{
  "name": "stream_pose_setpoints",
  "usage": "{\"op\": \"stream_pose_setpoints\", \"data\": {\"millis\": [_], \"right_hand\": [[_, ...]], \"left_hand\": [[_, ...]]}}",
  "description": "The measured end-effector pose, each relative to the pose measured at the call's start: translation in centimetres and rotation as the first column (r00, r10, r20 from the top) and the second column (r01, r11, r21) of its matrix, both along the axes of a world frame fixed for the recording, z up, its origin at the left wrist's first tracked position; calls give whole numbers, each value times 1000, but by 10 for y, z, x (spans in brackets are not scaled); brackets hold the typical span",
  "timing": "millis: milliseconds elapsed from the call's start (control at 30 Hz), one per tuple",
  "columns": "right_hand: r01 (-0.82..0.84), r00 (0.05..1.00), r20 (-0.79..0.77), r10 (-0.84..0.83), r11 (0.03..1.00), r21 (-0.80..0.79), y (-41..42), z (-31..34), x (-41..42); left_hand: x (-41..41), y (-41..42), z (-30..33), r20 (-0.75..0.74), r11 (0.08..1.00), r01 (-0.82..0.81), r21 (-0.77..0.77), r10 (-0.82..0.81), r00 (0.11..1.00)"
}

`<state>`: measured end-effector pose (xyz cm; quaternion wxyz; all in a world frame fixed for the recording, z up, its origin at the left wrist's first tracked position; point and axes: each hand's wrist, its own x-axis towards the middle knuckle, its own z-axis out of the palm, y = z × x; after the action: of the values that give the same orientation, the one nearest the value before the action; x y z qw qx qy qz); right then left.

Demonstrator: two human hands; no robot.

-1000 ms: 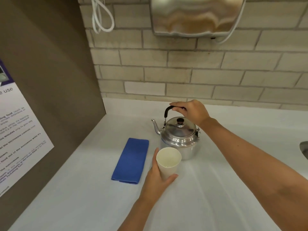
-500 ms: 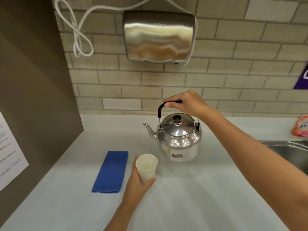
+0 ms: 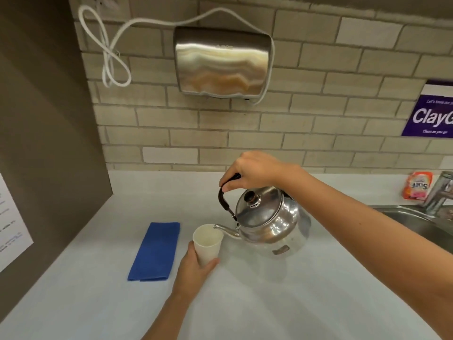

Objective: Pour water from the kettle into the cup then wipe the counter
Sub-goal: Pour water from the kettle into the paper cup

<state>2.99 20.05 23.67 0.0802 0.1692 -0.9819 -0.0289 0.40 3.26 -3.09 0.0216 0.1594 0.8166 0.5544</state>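
Lifted off the counter (image 3: pixel 245 303) since half a second ago, the kettle (image 3: pixel 267 219) now tilts left, my right hand (image 3: pixel 255 170) curled tight round its black handle so the spout reaches the cup's rim. Kettle: polished steel, dark lid knob; no stream visible. Left of the kettle, my left hand (image 3: pixel 193 268) wraps the pale paper cup (image 3: pixel 207 241) to steady it.

Right hand (image 3: pixel 255 169) raised, fist closed; left hand (image 3: pixel 193 268) curled, lower.
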Motion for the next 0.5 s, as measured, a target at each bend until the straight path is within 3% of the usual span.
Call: {"op": "stream_pose_setpoints", "data": {"millis": [267, 500], "right_hand": [[-64, 998, 12, 63, 980, 191, -20, 12, -2], [-79, 997, 40, 72, 970, 231, -25, 13, -5]], "left_hand": [[0, 1, 0, 16, 999, -28, 31, 28, 999], [0, 1, 0, 17, 998, -45, 46, 44, 999]]}}
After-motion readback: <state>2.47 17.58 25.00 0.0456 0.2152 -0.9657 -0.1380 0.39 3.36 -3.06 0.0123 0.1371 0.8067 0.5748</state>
